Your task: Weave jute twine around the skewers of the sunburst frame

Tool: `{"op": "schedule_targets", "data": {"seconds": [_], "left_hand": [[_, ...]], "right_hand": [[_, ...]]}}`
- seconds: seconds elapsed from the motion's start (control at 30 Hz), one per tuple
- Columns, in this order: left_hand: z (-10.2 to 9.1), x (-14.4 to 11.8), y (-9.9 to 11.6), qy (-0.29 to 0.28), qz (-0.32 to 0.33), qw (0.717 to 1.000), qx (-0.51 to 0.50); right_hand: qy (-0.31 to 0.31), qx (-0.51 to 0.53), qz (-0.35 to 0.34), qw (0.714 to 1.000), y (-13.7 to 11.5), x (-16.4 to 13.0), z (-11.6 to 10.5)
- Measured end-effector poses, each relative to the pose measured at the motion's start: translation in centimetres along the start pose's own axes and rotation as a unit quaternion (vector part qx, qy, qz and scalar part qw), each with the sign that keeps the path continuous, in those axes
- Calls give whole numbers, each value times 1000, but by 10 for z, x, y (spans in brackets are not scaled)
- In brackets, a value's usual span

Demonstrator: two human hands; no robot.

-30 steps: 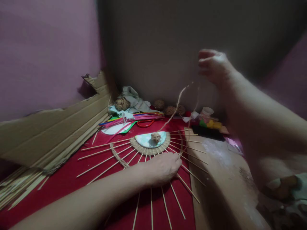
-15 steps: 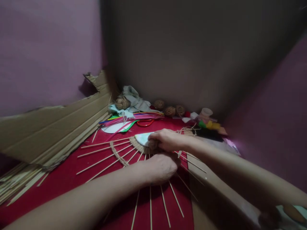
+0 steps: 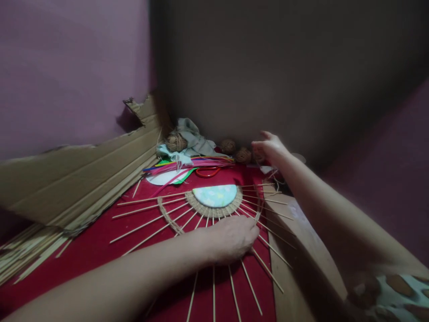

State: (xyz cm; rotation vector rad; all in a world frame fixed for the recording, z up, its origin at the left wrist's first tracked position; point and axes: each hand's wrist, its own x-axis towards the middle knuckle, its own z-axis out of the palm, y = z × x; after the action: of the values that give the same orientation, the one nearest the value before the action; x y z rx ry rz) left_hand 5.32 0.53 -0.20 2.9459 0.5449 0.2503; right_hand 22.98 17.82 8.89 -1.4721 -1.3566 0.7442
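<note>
From the head camera I see my left hand [image 3: 231, 238] pressing flat, fingers loosely curled, on the fan of thin wooden sticks [image 3: 147, 223] that radiates from a half-round woven disc [image 3: 214, 197], pale green-white at its centre with a tan coiled rim. It lies mid-way across the red cloth [image 3: 100, 250]. My right hand [image 3: 270, 147] reaches to the far edge beside the twine balls [image 3: 243, 154]; it seems pinched on twine, though blur hides that.
</note>
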Motion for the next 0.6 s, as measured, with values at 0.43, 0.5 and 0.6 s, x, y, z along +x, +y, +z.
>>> {"op": "schedule_targets", "data": {"seconds": [0.43, 0.5, 0.6], "left_hand": [[-6, 3, 0, -25, -18, 999, -13], [-7, 3, -1, -36, -24, 999, -16], [-8, 5, -2, -42, -23, 999, -18]], "right_hand": [[-145, -190, -35, 970, 30, -123, -49], [-185, -214, -32, 959, 34, -145, -51], [-202, -276, -65, 938, 37, -170, -48]]}}
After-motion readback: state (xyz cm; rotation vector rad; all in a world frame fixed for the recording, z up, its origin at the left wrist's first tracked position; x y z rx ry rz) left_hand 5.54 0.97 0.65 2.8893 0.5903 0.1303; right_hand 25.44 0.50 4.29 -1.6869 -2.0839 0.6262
